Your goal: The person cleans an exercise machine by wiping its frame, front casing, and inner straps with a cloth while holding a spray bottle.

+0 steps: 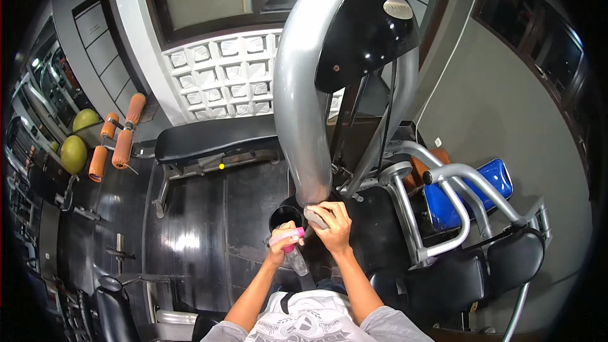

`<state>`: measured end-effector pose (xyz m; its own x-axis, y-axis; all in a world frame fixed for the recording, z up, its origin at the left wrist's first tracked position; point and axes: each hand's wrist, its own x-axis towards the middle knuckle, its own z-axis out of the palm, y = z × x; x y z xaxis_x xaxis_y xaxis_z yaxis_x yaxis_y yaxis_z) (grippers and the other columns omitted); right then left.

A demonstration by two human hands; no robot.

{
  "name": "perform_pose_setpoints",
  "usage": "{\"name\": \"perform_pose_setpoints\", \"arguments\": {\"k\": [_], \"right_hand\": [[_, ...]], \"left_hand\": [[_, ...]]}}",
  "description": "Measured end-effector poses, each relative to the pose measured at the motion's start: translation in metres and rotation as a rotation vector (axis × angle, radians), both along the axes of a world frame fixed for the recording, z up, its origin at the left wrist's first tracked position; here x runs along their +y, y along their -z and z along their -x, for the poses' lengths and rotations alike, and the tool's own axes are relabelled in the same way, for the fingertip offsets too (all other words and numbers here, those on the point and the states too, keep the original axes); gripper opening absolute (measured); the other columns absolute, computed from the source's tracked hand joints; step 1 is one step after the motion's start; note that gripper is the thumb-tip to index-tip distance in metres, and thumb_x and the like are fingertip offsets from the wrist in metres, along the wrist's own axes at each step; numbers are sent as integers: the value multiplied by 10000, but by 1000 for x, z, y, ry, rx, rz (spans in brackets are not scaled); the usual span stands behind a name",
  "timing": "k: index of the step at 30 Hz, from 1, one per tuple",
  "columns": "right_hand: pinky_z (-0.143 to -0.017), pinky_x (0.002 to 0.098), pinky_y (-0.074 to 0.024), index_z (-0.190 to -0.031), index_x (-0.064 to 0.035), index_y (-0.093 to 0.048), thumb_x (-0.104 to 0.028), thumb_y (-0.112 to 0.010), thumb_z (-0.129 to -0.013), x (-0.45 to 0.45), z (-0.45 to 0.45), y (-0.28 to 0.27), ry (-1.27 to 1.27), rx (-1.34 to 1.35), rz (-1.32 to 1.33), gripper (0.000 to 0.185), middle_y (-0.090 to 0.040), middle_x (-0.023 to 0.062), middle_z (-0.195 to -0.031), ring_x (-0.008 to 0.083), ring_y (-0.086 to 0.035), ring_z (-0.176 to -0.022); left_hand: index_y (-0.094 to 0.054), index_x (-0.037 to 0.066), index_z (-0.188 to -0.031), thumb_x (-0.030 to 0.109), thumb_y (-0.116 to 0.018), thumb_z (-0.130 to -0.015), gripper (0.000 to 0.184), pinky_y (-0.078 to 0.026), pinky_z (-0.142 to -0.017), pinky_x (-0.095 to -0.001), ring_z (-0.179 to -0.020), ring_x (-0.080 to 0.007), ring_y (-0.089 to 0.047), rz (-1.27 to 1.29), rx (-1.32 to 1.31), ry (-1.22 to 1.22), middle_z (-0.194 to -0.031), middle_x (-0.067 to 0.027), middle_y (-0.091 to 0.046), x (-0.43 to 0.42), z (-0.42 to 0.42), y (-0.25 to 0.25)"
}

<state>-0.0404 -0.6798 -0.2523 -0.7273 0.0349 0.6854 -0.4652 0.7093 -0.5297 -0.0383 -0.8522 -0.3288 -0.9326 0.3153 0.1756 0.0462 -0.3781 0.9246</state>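
In my left hand point(282, 247) is a spray bottle point(296, 261) with a pink and white head and a clear body, tilted downward. My right hand point(333, 227) grips a greyish cloth point(315, 216) close to the lower end of a silver machine frame point(303, 120). Just behind my left hand is a round black holder point(285, 214) beside the frame's base. The two hands are close together but apart.
A black padded bench point(218, 136) with orange foam rollers point(123, 145) stands at the left. To the right are silver bars point(465, 174), a blue pad point(440, 206) and black seat pads point(443, 278). More equipment point(117, 310) is at the lower left.
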Motion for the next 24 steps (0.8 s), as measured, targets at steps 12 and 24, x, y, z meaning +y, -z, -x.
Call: {"name": "perform_pose_setpoints", "arguments": {"k": [12,24], "right_hand": [[-810,384,-514,-983,-79,-676,5,-807,-611,2,7,9,81,75,202,403,-634,85,-983,285,-624,-901],[-801,349,-508,-947,-19,-647,-57,-698,-748,24,52,-72,-157,-3,414,209,-647,112,-942,263,-653,-888]], "left_hand": [[-619,-27,-772,300,-606,-805,329,-410,-709,-267,-738,-161,-579,-157,-117,-64,-747,-74,-587,4,1,-17],[-635,-49,-838,347,-592,-884,401,-461,-737,-310,-798,-174,-596,-45,19,-102,-855,-102,-592,14,1,-104]]}}
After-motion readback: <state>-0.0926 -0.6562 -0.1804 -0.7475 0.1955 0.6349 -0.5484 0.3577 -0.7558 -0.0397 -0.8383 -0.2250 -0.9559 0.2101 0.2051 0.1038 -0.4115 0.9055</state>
